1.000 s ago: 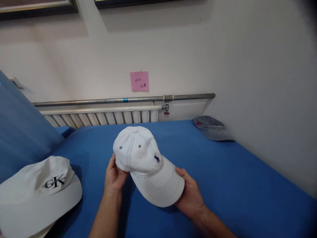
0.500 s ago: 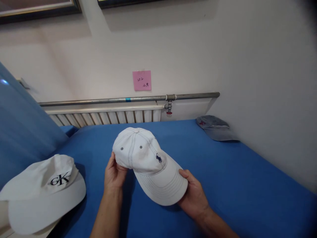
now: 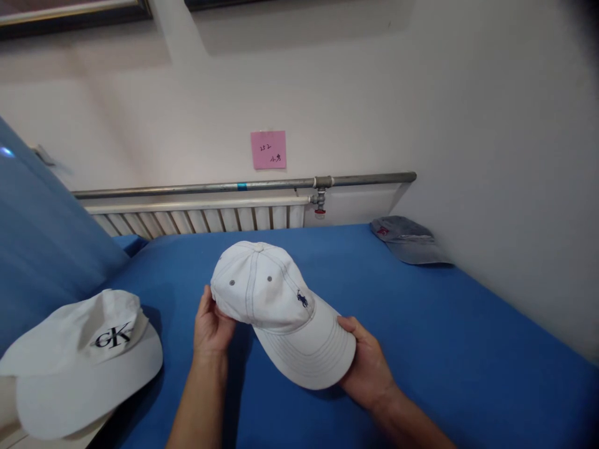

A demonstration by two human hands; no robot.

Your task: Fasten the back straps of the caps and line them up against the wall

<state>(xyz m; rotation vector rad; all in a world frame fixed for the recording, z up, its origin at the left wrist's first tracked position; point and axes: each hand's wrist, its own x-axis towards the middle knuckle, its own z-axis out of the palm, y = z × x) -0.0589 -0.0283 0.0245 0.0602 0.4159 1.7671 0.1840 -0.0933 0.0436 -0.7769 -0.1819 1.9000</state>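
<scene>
A white baseball cap (image 3: 276, 293) with a small navy horse-rider logo is held up over the blue surface, its brim pointing down and to the right. My left hand (image 3: 213, 327) grips the cap's back edge at the left; some of its fingers are hidden beneath the crown. At the brim's right edge, my right hand (image 3: 367, 362) pinches with the thumb on top and the fingers underneath. Another white cap (image 3: 88, 362), marked "CK", sits at the left on a pale support. A grey-blue cap (image 3: 409, 240) lies at the far right against the wall.
The blue surface (image 3: 435, 362) runs back to a white radiator (image 3: 196, 218) and a metal pipe (image 3: 276, 186) with a valve. A pink note (image 3: 268, 149) is stuck to the wall. Light-blue fabric (image 3: 42, 249) hangs at the left.
My left hand has shifted slightly to the left, and the held cap has turned very slightly with it. My right hand stays on the brim. The other caps have not moved.
</scene>
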